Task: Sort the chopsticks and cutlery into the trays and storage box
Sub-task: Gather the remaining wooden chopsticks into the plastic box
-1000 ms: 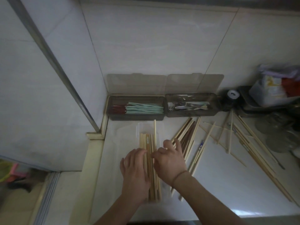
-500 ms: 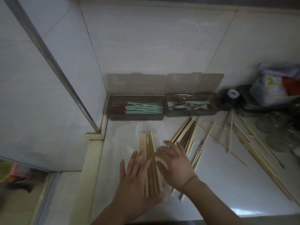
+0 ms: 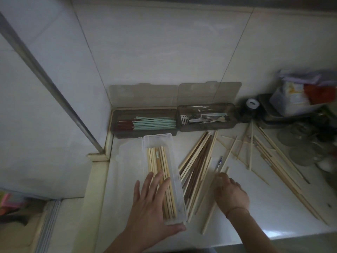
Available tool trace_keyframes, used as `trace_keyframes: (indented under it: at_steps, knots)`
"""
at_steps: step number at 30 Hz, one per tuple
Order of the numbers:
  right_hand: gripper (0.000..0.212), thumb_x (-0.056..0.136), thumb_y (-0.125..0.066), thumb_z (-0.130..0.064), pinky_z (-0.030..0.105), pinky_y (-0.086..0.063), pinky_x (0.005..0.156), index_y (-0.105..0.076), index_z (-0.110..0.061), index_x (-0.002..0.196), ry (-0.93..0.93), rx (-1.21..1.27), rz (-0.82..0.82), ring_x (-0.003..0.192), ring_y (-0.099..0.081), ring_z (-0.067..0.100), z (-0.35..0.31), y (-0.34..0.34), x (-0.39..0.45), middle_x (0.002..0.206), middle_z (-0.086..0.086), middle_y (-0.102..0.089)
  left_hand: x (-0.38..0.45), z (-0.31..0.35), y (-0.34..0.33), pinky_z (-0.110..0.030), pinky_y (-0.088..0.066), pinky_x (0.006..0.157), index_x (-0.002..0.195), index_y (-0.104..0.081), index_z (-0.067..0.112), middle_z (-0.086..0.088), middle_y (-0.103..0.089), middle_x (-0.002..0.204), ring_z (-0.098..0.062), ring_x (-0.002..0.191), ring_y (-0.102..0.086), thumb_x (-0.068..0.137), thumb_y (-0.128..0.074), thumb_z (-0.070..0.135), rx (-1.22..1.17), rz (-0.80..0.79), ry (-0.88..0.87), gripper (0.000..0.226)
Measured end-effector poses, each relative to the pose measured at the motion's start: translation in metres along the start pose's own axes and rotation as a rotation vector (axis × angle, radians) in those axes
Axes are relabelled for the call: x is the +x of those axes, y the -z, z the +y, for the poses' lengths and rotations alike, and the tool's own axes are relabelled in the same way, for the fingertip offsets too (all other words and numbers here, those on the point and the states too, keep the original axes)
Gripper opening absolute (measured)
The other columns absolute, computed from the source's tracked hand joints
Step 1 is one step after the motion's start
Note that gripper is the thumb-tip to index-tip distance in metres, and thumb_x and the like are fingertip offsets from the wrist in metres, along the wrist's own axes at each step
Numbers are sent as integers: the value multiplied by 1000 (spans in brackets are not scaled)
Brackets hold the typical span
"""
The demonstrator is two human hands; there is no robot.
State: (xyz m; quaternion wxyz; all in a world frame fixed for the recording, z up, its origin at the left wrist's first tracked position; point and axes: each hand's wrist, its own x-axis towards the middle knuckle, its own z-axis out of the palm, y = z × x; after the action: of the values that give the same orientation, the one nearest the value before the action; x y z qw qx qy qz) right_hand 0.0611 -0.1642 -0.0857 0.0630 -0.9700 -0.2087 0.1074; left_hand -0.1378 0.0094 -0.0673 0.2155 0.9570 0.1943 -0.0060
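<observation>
A clear plastic storage box [image 3: 173, 161] lies lengthwise on the white counter, with several pale wooden chopsticks [image 3: 157, 161] inside. My left hand [image 3: 151, 203] rests flat on the box's near end, fingers spread over the chopsticks, thumb at the near corner. My right hand [image 3: 230, 193] is to the right of the box, fingers curled down onto loose pale chopsticks [image 3: 217, 181] on the counter. A pile of pale and dark brown chopsticks [image 3: 197, 161] lies between box and right hand. At the wall stand a dark tray of green and red chopsticks [image 3: 145, 123] and a dark tray of cutlery [image 3: 206, 118].
More loose chopsticks [image 3: 269, 157] fan across the counter's right side. A black jar [image 3: 250, 108], a tray with bags [image 3: 299, 99] and round glass lids [image 3: 299, 152] crowd the far right. The counter's front edge [image 3: 273, 241] runs close below my arms. A wall corner stands to the left.
My right hand has left the box and moved right onto the loose chopsticks. My left hand has spread flat over the box's near end. The chopsticks in the box lie straighter.
</observation>
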Motion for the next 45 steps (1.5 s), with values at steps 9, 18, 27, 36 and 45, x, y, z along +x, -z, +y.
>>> trace_keyframes:
  at_steps: [9, 18, 27, 36, 45]
  knots:
    - [36, 91, -44, -18, 31, -50, 64, -44, -24, 127, -85, 56, -141, 70, -59, 23, -7, 24, 6, 79, 3, -58, 0, -1, -5, -53, 0, 115, 153, -17, 31, 4, 1, 165, -29, 151, 5, 67, -45, 94, 14, 67, -31, 110]
    - [21, 83, -57, -3, 3, -43, 69, -68, -15, 97, 541, 559, 364, 71, -53, -6, -99, 96, 16, 88, -10, -60, -3, 1, -15, -58, -17, 112, 150, -16, 25, -8, -7, 163, -37, 150, -5, 58, -64, 84, -83, 217, -2, 119]
    - [33, 87, -42, -30, 67, -1, 108, -62, -29, 113, 730, -345, -57, 125, -40, 32, -145, 35, 26, 103, -1, -69, -2, -1, -19, -60, -19, 111, 153, -13, 23, -9, -9, 163, -34, 151, -5, 61, -56, 90, -70, 236, 22, 122]
    - [49, 93, -37, -48, 72, 21, 98, -40, -30, 140, 752, -559, -172, 145, -2, 38, -137, 24, 13, 146, 1, -39, -1, -1, -19, -60, -20, 112, 152, -16, 24, -6, -10, 163, -33, 151, -6, 60, -57, 90, -92, 230, 32, 120]
    - [27, 86, -53, -34, 42, -49, 89, -66, -21, 107, 557, 345, 346, 107, -56, 24, -75, -2, 13, 109, -4, -65, -2, 0, -17, -62, -20, 112, 151, -17, 24, -5, -10, 163, -33, 151, -3, 57, -62, 88, -98, 191, 36, 122]
